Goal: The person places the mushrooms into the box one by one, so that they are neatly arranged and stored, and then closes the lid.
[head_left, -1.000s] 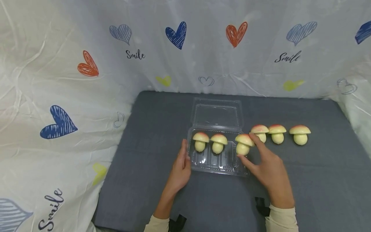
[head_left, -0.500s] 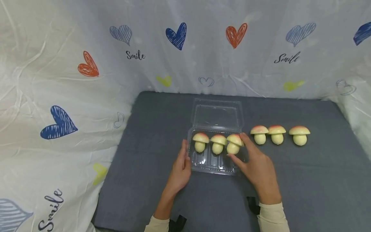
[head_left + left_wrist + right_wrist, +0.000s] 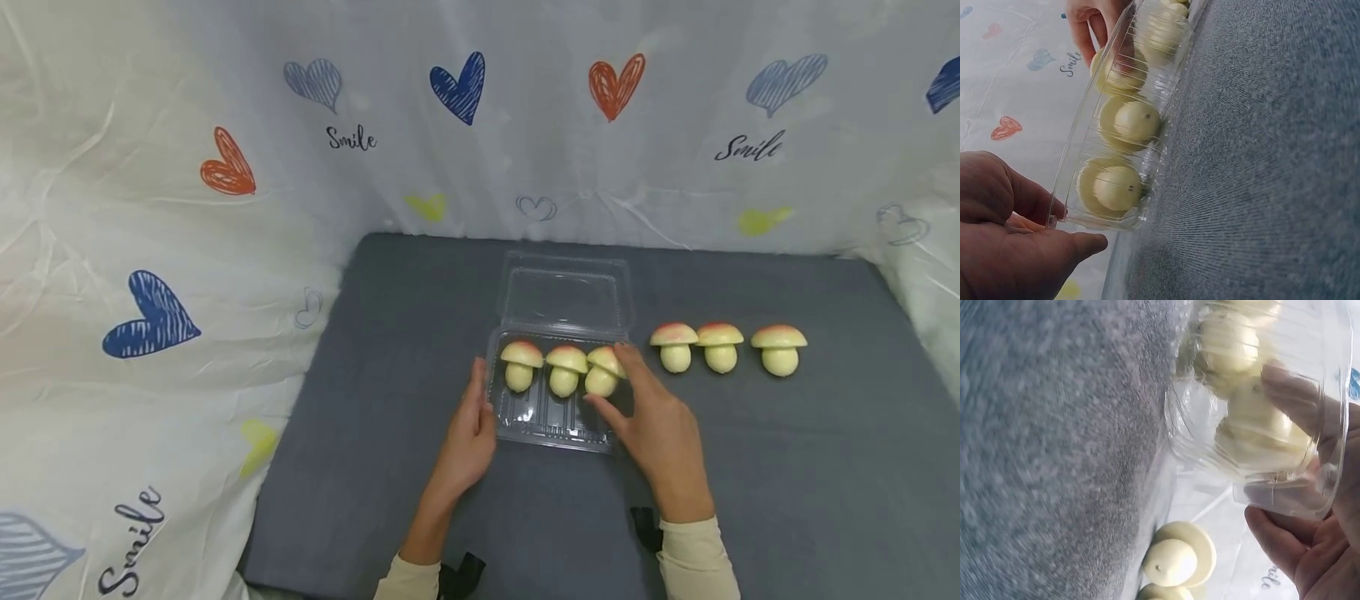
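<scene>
An open clear plastic box (image 3: 517, 425) lies on the grey cloth, its lid (image 3: 566, 292) folded back. Two mushroom-shaped pieces (image 3: 519, 367) (image 3: 564, 371) with reddish caps stand side by side in it. A third piece (image 3: 602, 372), tilted, is at the box's right side, touching the middle one; the right hand (image 3: 660, 433) holds it between thumb and fingers. In the left wrist view the left hand (image 3: 1022, 231) grips the box's near end, thumb and fingers on either side of the rim. The right wrist view shows the right thumb (image 3: 1297, 400) through the clear wall.
Three more mushroom pieces (image 3: 675, 348) (image 3: 720, 348) (image 3: 779, 350) stand in a row on the grey cloth (image 3: 787, 483) right of the box, the last a little apart. A white curtain (image 3: 540, 125) printed with hearts hangs behind and at the left.
The right hand has moved left with its piece, from the box's right edge to beside the middle piece, where the piece now leans. The left hand has stayed at the box's left side.
</scene>
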Demonstrator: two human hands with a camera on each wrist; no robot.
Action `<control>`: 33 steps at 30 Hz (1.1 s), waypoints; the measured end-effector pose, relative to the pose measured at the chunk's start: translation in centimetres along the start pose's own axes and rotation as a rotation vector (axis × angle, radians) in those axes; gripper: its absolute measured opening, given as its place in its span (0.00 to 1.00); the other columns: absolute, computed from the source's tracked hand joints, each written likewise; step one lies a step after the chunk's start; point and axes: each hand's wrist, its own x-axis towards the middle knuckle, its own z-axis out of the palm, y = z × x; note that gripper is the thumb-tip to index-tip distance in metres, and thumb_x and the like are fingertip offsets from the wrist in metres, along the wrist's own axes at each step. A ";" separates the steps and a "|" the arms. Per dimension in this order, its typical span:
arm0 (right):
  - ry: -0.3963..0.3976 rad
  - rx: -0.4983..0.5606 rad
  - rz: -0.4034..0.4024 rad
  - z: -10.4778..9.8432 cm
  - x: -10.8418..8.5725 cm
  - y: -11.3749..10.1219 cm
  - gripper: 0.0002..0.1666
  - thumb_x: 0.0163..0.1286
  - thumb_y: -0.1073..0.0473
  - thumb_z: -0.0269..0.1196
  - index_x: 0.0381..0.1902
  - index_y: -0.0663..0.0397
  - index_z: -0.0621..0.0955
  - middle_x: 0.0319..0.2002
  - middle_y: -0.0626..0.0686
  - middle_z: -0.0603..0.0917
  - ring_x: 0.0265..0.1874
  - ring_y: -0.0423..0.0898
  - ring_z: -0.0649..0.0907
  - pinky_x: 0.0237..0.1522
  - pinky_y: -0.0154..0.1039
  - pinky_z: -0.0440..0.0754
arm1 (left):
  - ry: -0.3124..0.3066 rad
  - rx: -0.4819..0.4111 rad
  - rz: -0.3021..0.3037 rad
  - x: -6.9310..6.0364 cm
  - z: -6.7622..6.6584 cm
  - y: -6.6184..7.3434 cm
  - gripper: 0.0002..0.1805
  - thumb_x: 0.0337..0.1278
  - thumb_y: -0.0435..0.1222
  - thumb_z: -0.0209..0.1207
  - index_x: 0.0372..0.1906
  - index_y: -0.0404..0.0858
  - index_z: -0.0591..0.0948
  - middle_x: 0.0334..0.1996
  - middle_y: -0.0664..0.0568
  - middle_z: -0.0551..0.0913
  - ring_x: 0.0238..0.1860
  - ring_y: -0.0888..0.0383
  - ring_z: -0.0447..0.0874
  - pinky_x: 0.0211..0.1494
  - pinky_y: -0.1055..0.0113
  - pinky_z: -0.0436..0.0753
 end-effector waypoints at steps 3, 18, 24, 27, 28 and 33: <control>-0.006 0.005 0.002 0.3 -0.1 -0.1 0.51 0.59 0.47 0.82 0.76 0.51 0.74 0.71 0.58 0.80 0.38 0.68 0.89 0.25 0.63 0.81 | -0.002 0.006 -0.002 -0.2 -0.1 -0.1 0.39 0.80 0.23 0.41 0.87 0.37 0.42 0.86 0.42 0.47 0.85 0.52 0.45 0.83 0.50 0.54; -0.030 -0.033 0.017 1.1 0.4 -0.1 0.50 0.58 0.44 0.81 0.75 0.52 0.75 0.71 0.57 0.80 0.60 0.66 0.84 0.40 0.68 0.84 | -0.016 0.017 -0.002 -0.2 -0.2 0.0 0.38 0.80 0.23 0.41 0.87 0.37 0.42 0.86 0.42 0.47 0.85 0.52 0.44 0.83 0.49 0.53; -0.039 -0.057 0.011 1.1 0.6 0.0 0.49 0.58 0.46 0.82 0.74 0.54 0.76 0.71 0.57 0.79 0.60 0.68 0.84 0.41 0.69 0.84 | -0.014 0.016 0.003 -0.1 0.0 0.1 0.39 0.80 0.23 0.41 0.87 0.37 0.41 0.86 0.43 0.46 0.85 0.52 0.44 0.82 0.50 0.53; -0.051 -0.066 0.008 1.1 0.6 -0.1 0.50 0.58 0.46 0.82 0.74 0.55 0.76 0.72 0.57 0.79 0.61 0.68 0.83 0.40 0.69 0.85 | -0.012 0.010 -0.004 -0.2 0.0 0.1 0.39 0.80 0.23 0.41 0.87 0.37 0.41 0.86 0.42 0.47 0.85 0.52 0.44 0.82 0.50 0.54; -0.054 -0.067 0.008 1.2 0.6 -0.1 0.49 0.58 0.47 0.82 0.74 0.55 0.76 0.72 0.57 0.79 0.61 0.69 0.83 0.40 0.69 0.85 | -0.012 0.009 -0.005 -0.2 0.0 0.1 0.39 0.80 0.23 0.41 0.87 0.38 0.41 0.86 0.42 0.47 0.85 0.52 0.44 0.82 0.50 0.53; -0.055 -0.070 0.009 1.3 0.6 -0.3 0.50 0.58 0.49 0.83 0.74 0.55 0.75 0.72 0.58 0.79 0.62 0.70 0.82 0.40 0.69 0.85 | -0.015 0.001 -0.002 -0.3 -0.1 0.1 0.39 0.81 0.23 0.41 0.87 0.38 0.41 0.86 0.42 0.47 0.85 0.51 0.45 0.82 0.50 0.54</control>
